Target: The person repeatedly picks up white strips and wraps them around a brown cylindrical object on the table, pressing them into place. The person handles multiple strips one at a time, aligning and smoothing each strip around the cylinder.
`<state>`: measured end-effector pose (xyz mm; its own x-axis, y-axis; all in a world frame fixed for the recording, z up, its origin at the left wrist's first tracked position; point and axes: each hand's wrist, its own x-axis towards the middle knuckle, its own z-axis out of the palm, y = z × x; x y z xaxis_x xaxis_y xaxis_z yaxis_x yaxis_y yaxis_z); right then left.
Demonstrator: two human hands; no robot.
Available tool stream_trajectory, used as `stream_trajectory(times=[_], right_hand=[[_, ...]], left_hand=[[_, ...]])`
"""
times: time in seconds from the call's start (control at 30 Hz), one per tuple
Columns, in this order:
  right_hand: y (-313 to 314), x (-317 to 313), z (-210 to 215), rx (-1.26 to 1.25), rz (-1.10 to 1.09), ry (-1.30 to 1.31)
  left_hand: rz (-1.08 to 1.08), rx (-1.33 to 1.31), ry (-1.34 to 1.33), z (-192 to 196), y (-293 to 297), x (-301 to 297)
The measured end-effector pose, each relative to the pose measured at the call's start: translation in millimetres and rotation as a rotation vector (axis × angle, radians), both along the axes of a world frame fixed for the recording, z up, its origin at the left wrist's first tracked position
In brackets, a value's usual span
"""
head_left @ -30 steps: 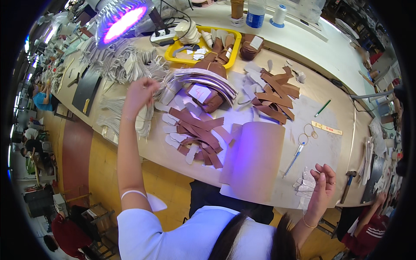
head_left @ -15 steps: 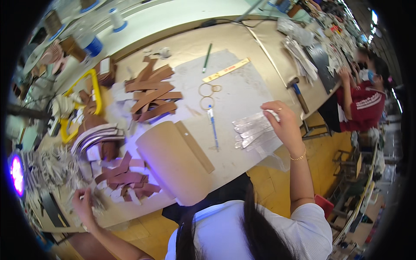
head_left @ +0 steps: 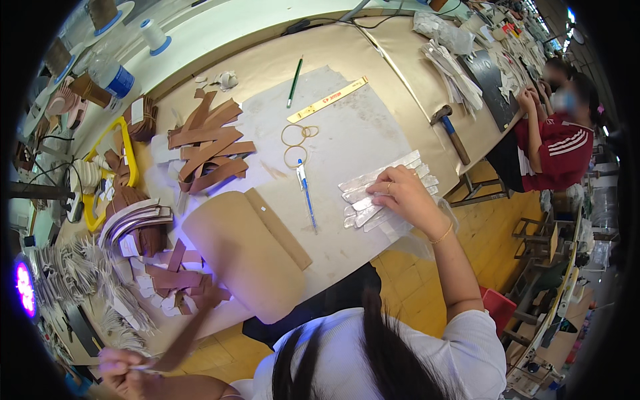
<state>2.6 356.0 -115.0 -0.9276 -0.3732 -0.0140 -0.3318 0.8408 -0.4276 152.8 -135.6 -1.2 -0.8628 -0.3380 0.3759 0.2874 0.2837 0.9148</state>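
Note:
At the lower left, my left hand [head_left: 125, 373] is closed on the end of a brown strip [head_left: 183, 343], which is smeared by motion. A small white bit shows at its fingers. My right hand [head_left: 405, 195] is on a fanned stack of shiny silvery-white strips [head_left: 363, 213], thumb and fingers pinched at one strip's surface. A loose pile of brown strips [head_left: 179, 280] lies up from my left hand, beside a curved tan sheet [head_left: 243, 257]. Between the hands a blue-and-white pen [head_left: 307, 197] lies on a grey sheet [head_left: 347, 147].
Farther off lie more brown strips [head_left: 212, 147], elastic bands [head_left: 293, 135], a yellow ruler [head_left: 328, 100], a green pencil [head_left: 295, 81] and a hammer [head_left: 451, 135]. A yellow-framed basket [head_left: 129, 157] and bundles of pale strips [head_left: 73, 267] crowd the left. A co-worker [head_left: 553, 147] sits at right.
My left hand has moved down toward me and now holds a brown strip. My right hand has come down and left onto the silvery strips. The whole view has shifted slightly.

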Motion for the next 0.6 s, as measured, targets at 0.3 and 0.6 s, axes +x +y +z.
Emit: stream_trajectory(times=[0.3, 0.6], right_hand=[[2, 11, -3, -0.057, 0.007, 0.102], [9, -14, 19, -0.190, -0.155, 0.146]], left_hand=[[-0.112, 0.668, -0.551, -83, 91, -44], [-0.112, 0.686, -0.540, -85, 103, -45]])
